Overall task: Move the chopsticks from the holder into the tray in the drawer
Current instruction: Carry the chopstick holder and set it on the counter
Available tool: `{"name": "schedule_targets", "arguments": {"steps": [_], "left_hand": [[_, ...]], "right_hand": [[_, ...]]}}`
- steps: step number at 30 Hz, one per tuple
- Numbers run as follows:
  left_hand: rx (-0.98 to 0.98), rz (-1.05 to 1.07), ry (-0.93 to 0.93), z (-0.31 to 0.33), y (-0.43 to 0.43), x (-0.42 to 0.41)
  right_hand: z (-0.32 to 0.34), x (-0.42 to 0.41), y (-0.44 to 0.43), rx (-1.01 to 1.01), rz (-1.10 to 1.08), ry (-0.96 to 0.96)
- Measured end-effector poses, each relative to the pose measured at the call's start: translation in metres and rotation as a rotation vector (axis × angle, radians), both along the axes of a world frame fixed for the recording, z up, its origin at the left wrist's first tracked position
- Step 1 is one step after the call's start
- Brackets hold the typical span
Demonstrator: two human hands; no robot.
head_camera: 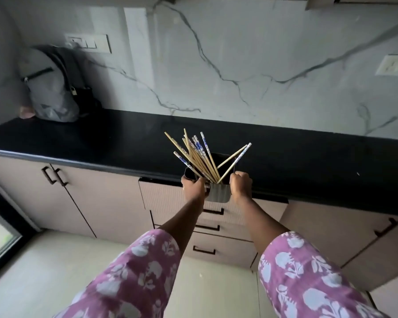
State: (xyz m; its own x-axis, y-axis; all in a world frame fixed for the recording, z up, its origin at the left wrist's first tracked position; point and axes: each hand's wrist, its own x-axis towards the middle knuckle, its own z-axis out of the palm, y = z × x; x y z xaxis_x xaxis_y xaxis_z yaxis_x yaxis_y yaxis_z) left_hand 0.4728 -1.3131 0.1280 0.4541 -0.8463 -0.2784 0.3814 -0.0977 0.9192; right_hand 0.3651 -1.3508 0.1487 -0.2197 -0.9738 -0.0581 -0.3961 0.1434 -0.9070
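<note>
Marble backsplash (239, 53) is seen behind the black countertop (78, 138). Pale cabinets (28, 196) are set under the countertop's left part, and a drawer stack (216, 226) with dark handles is set under its middle. Pale floor (55, 260) is seen below the countertop. Two purple floral sleeves (133, 271) are stretched toward the countertop's front edge. A grey backpack (53, 88) is stood at the countertop's far left, against the backsplash. A metal holder (218, 192) is held at the countertop's front edge, above the drawer stack; whether it touches the countertop cannot be told. The left hand (193, 187) is clamped on the holder's left side, fingers curled round it. The right hand (240, 182) is clamped on the holder's right rim, fingers curled. The chopsticks (200, 157) are all in the holder, fanned out over the countertop, most leaned left, two leaned right; some are plain wood, some blue-patterned. A switch plate (87, 43) is mounted above the countertop's left end, and a socket (392, 65) above its right end.
</note>
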Motion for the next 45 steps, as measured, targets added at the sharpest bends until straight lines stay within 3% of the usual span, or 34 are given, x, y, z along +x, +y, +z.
{"name": "schedule_targets", "arguments": {"steps": [10,17,25,35,45], "left_hand": [[0.097,0.063,-0.041,-0.003,-0.125,0.014],[0.136,0.080,-0.048,-0.014,-0.229,0.034],[0.234,0.123,-0.182,-0.020,-0.323,0.049],[0.352,0.186,-0.281,-0.018,-0.386,0.041],[0.177,0.267,-0.247,-0.025,-0.379,0.040]], "right_hand": [[-0.003,0.011,-0.129,0.034,0.098,0.072],[-0.012,0.034,-0.228,0.098,0.094,0.090],[-0.016,0.055,-0.305,0.129,-0.014,0.062],[-0.024,0.064,-0.361,0.118,-0.135,0.074],[-0.032,0.073,-0.357,0.080,-0.218,0.059]]}}
